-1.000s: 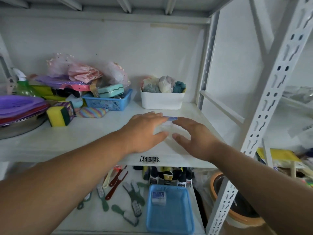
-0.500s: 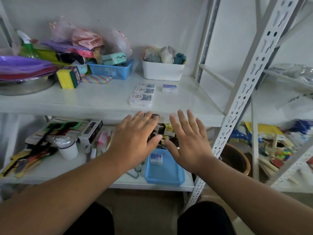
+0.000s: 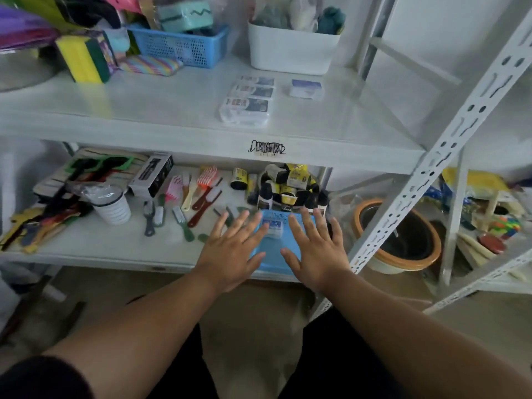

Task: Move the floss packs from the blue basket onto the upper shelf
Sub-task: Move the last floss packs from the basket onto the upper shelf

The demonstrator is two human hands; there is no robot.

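A blue basket [image 3: 272,259] stands at the front of the lower shelf with one floss pack [image 3: 274,228] in it. My left hand [image 3: 233,250] hovers over the basket's left side, fingers spread, holding nothing. Over its right side my right hand [image 3: 315,249] is spread the same way, empty. The floss pack shows between the two hands. On the upper shelf [image 3: 172,110] lie a row of three floss packs [image 3: 249,97] and a single one [image 3: 305,88] to their right.
Upper shelf back: white tub [image 3: 290,50], blue mesh basket [image 3: 178,47], yellow-green sponge [image 3: 85,59]. Lower shelf: brushes and combs [image 3: 184,205], a cup [image 3: 110,204], dark bottles [image 3: 288,187] behind the basket. A slotted white post [image 3: 431,162] stands right, a pot [image 3: 400,240] behind it.
Both hands have come down from the upper shelf, where packs now lie, to just over the blue basket on the lower shelf. The camera has tilted downward.
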